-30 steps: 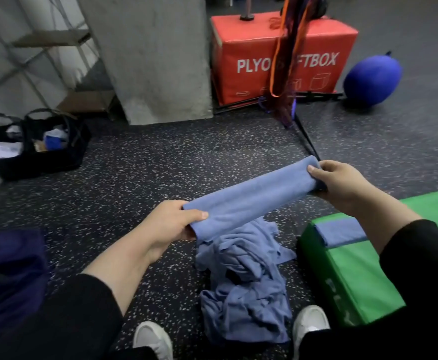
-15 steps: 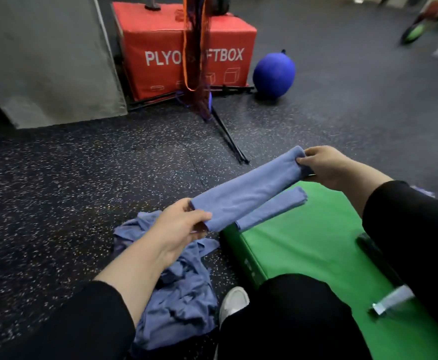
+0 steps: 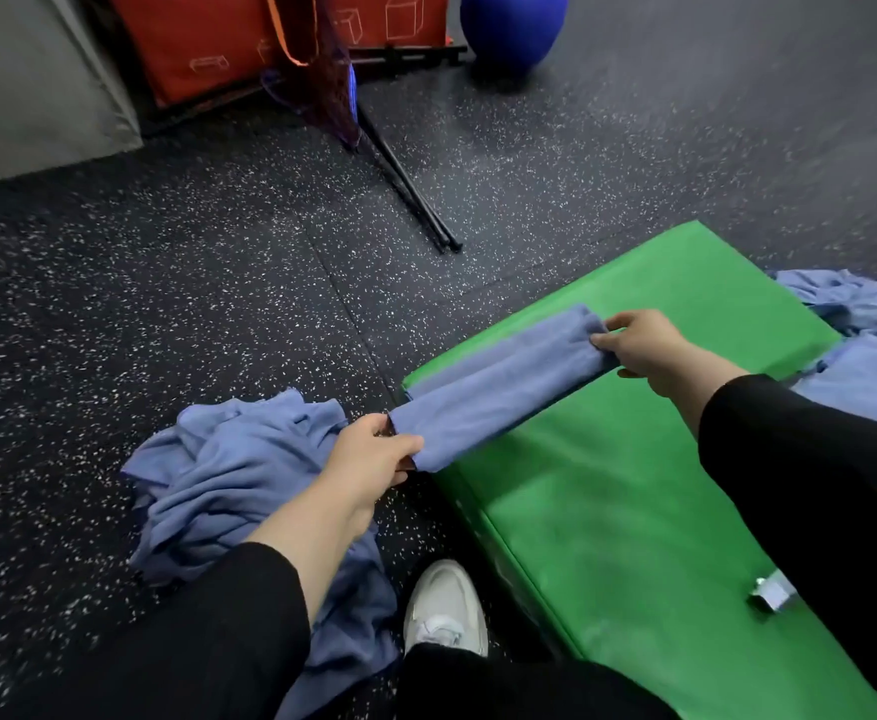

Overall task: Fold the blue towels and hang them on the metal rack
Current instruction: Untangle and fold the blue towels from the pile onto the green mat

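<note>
I have a folded towel [image 3: 499, 389] stretched between my two hands, just over the near-left corner of the green mat [image 3: 634, 491]. My left hand [image 3: 374, 459] pinches the end that overhangs the mat's left edge, and my right hand [image 3: 644, 345] pinches the far end above the mat; each grip is closed on the cloth, thumb on top. Against the mat's far-left edge lies a second folded towel [image 3: 504, 345], and the one I hold sits just beside it, perhaps touching; I cannot tell. I judge the step to be setting this folded one down next to the first, so folding is under way and hanging not yet begun. Loose towels lie in a heap [image 3: 228, 485] on the floor left of the mat, and more [image 3: 857, 324] off its right side. The next move calls for lowering both ends evenly so the fold does not open. I see no rack from here.
</note>
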Available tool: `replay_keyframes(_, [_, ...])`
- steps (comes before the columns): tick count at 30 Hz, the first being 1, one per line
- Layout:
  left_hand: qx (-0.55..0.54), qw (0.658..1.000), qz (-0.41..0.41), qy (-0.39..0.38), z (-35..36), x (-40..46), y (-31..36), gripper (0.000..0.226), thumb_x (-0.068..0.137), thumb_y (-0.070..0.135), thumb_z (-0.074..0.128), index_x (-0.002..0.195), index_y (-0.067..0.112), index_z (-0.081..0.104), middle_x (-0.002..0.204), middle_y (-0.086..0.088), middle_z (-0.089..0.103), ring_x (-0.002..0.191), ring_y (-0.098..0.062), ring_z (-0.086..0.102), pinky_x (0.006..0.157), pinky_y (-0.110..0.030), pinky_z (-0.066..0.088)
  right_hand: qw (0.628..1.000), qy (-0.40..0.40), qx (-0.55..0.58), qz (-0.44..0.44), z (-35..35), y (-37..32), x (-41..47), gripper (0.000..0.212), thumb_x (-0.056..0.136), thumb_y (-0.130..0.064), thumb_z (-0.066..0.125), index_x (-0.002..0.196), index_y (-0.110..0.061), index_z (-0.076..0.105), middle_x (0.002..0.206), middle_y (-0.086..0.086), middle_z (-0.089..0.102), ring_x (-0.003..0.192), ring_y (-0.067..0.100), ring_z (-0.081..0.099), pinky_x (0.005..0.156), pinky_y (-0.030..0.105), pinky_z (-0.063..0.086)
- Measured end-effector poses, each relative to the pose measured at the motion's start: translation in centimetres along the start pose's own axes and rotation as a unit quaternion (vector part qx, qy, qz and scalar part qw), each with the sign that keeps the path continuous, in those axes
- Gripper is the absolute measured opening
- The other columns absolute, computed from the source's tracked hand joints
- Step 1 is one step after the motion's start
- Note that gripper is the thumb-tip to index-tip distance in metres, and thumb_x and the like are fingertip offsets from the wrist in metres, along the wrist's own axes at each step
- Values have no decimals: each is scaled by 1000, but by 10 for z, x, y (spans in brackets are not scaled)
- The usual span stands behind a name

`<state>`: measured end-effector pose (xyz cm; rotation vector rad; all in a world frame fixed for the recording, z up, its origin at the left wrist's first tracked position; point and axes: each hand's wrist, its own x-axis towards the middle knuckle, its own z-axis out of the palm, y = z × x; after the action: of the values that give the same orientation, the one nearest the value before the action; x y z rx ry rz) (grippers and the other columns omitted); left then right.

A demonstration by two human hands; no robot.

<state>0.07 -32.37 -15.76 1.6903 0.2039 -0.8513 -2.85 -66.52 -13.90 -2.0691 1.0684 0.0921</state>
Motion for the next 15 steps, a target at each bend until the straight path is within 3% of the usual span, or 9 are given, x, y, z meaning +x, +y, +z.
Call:
replay_keyframes(5, [-13,1000,-3,6,23,48,-3,16,90,2,68,103,10,63,85,-5,60,63,-13,54,60,-24,47,1000,16,-22,9,14,13,45,36,95,-13,67,128,2,61,98,16,61,85,27,57,55,26,43])
replay_keyframes(9, [-15,999,8,36,37,77,1,15,88,2,70,96,12,62,81,-4,56,63,-15,52,53,-23,46,999,27,-23,-4,19,10,76,40,96,-12,66,132,3,58,101,17,61,73,20,54,43,11,40])
replay_keyframes(12, [-1,998,11,55,42,92,-2,16,87,4,72,98,12,62,86,-6,60,69,-20,54,57,-26,48,999,30,-30,-18,24,7,94,43,95,-16,69,133,0,59,118,22,66,93,22,57,73,23,43])
replay_keyframes(15, [46,995,9,83,42,102,-8,24,83,17,79,97,19,60,95,-9,67,76,-23,61,68,-35,54,999,15,-36,-6,31,7,106,43,94,-22,71,131,-3,62,118,18,67,102,26,62,84,29,45])
